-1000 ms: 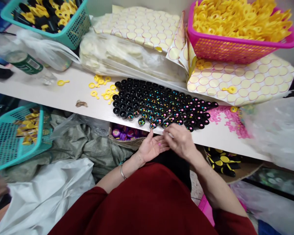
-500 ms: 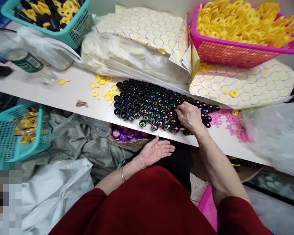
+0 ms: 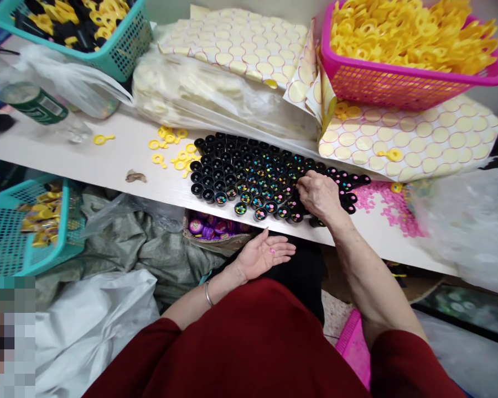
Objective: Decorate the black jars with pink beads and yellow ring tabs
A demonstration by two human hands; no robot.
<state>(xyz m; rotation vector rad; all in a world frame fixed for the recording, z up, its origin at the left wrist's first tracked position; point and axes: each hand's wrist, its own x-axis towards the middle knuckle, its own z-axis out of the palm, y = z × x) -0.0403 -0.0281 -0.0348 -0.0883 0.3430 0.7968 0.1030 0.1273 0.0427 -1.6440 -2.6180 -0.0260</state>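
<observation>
My left hand (image 3: 262,255) is palm up in front of the shelf edge, its fingers stretched out. A small pink piece (image 3: 273,251) lies on those fingers. Over the right part of a dense group of black cups (image 3: 219,186), my right hand (image 3: 320,193) points down with its fingers pinched together. Its fingertips are hidden, so what they hold cannot be made out. Many cups around it contain small coloured pieces (image 3: 245,197), and several have a pink piece on top. Cups at the left of the group show no coloured pieces. Loose pink pieces (image 3: 398,213) are scattered right of the cups.
Yellow ring-shaped parts (image 3: 181,160) lie left of the cups. Behind stand a pink basket (image 3: 398,83) of yellow parts, a teal basket (image 3: 126,52) and sheets with round stickers (image 3: 240,41). A clear plastic bag (image 3: 468,221) sits at right. Below is a box of purple items (image 3: 207,228).
The view has shifted slightly, moving the shelf and its contents a little left. Both hands keep nearly the same pose, the right one still pinched among the cups.
</observation>
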